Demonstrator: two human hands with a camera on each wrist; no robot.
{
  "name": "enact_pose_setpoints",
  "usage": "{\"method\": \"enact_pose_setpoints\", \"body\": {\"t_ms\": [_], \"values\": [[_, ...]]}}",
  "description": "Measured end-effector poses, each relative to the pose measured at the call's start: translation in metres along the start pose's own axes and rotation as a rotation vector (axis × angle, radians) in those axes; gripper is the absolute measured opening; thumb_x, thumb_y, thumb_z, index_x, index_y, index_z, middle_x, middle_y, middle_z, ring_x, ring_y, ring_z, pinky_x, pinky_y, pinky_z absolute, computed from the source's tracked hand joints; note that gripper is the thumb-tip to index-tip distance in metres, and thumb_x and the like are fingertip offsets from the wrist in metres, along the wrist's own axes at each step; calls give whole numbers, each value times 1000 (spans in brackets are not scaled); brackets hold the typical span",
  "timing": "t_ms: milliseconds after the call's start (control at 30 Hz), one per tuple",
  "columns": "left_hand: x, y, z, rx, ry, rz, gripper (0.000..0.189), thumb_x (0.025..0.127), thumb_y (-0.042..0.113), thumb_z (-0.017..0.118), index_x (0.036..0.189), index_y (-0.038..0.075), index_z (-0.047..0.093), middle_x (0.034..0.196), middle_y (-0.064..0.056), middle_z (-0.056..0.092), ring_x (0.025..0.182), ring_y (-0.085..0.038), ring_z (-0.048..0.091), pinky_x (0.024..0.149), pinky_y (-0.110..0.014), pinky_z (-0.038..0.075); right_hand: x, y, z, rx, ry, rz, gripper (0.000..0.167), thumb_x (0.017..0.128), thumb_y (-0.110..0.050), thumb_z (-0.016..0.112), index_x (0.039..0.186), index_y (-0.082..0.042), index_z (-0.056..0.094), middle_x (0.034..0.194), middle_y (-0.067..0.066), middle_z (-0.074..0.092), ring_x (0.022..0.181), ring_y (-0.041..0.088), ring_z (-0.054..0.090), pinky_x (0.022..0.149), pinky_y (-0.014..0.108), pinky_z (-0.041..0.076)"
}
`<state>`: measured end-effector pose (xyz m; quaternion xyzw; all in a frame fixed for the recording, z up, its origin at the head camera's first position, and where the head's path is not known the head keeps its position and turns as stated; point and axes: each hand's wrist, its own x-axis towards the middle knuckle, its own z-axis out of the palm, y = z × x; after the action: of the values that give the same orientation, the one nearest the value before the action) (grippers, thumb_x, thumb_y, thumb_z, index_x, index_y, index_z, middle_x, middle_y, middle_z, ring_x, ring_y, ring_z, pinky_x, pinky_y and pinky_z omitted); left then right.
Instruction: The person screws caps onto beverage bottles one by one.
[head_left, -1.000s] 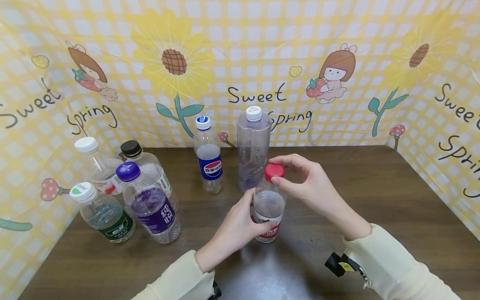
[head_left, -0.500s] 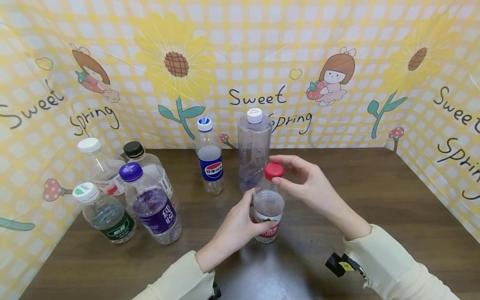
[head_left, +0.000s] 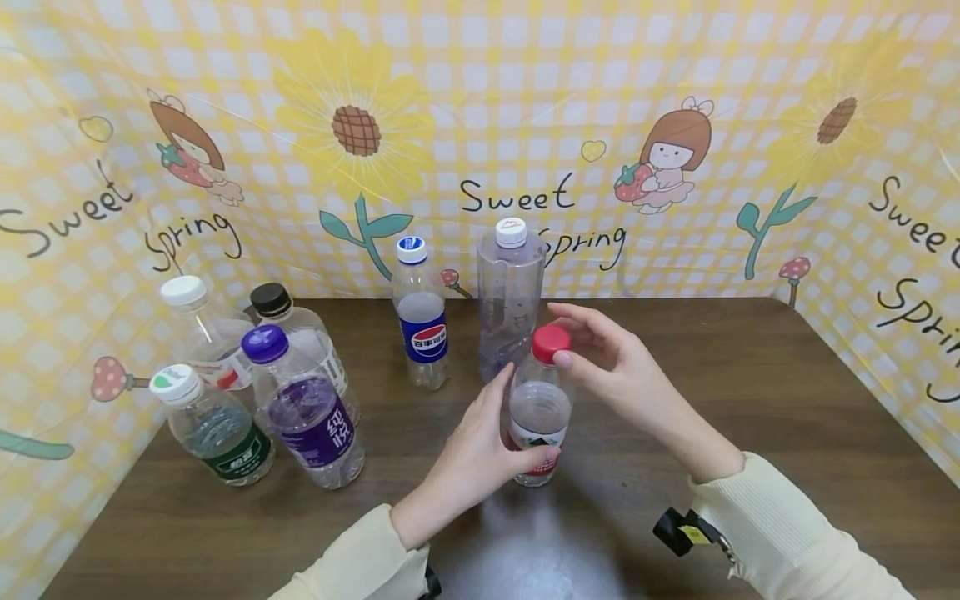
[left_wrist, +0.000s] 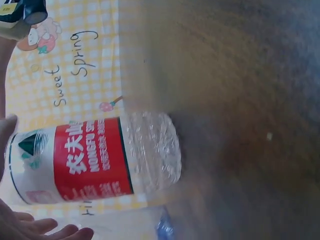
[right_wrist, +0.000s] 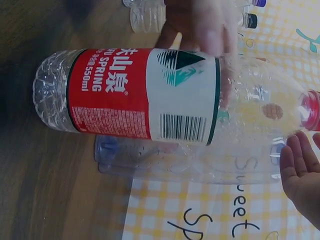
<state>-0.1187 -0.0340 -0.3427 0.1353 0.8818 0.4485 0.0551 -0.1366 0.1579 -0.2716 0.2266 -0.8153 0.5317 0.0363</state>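
Observation:
A clear water bottle (head_left: 540, 408) with a red cap (head_left: 552, 342) and a red-and-white label (left_wrist: 90, 160) stands upright on the table, between both hands. My left hand (head_left: 476, 454) is spread around its body, thumb across the front of the label; in the left wrist view the fingers (left_wrist: 60, 231) lie apart from the bottle. Beside the cap, my right hand (head_left: 626, 367) has thumb and fingers parted, the thumb tip overlapping the cap's edge. The right wrist view shows those fingers (right_wrist: 297, 157) loosely stretched beside the red cap.
Just behind stands a tall purple-tinted bottle (head_left: 510, 292), with a Pepsi bottle (head_left: 423, 333) to its left. Several more bottles cluster at the left, the purple-capped bottle (head_left: 307, 417) foremost. A yellow checked cloth (head_left: 480, 100) backs the wooden table (head_left: 712, 350).
The fingers of both hands have loosened: the right ones have parted from the red cap, and the left ones have spread away from the bottle's body. The view has shifted slightly.

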Motion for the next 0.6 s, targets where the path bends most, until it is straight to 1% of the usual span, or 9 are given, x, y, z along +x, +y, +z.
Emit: {"method": "enact_pose_setpoints", "body": {"t_ms": [67,167,267,333,400,467,533,567,600], "values": [[-2,2,-3,51,21,18,104,72,50,79,152,21,19,157,-3,28,143,-29,31,106,-59,38,-2,0,-4,14,17,-2,45,96,-19,53,141,-14,45,127,13,58,114,16,57,93,18,47],[-7,6,-9,139,59,52,105,72,56,75,153,24,16,159,2,24,145,-27,28,107,-59,37,-5,0,-13,28,74,-15,42,100,-24,43,142,-14,44,128,12,57,113,11,56,93,15,45],[-13,8,-19,203,110,103,100,77,57,71,153,24,16,159,4,23,146,-25,26,109,-57,35,-8,4,-24,26,170,-45,42,103,-26,36,141,-11,45,124,4,59,110,6,56,93,13,44],[-18,9,-25,247,168,165,93,81,55,68,153,21,19,159,3,25,145,-24,28,110,-56,35,-11,8,-32,18,232,-64,42,103,-24,33,140,-7,46,121,-4,59,108,3,55,93,12,43],[-24,8,-32,297,256,267,86,83,51,65,151,17,26,156,0,31,143,-26,33,110,-54,36,-15,15,-41,-5,282,-70,42,104,-23,32,139,-4,46,117,-14,59,108,1,55,92,11,42],[-32,6,-39,351,376,411,76,87,49,61,147,11,34,151,-6,41,138,-28,40,108,-51,39,-20,23,-51,-36,316,-66,43,104,-22,32,139,0,45,116,-21,57,108,0,54,92,9,41],[-40,5,-48,396,498,550,66,92,49,54,141,6,43,143,-11,50,132,-30,46,110,-44,40,-26,31,-62,-80,341,-44,43,104,-22,32,139,2,43,114,-26,54,108,-2,52,91,6,40],[-44,4,-53,417,556,611,63,94,48,51,138,4,46,139,-13,53,129,-30,49,111,-40,38,-29,36,-67,-106,353,-27,44,104,-23,32,139,2,42,114,-28,53,107,-4,51,90,5,40],[-48,3,-59,435,609,658,60,96,48,47,134,2,49,136,-14,55,127,-30,51,113,-35,36,-33,41,-73,-139,367,-3,45,105,-24,32,140,2,41,114,-30,52,107,-5,51,89,4,39]]}}
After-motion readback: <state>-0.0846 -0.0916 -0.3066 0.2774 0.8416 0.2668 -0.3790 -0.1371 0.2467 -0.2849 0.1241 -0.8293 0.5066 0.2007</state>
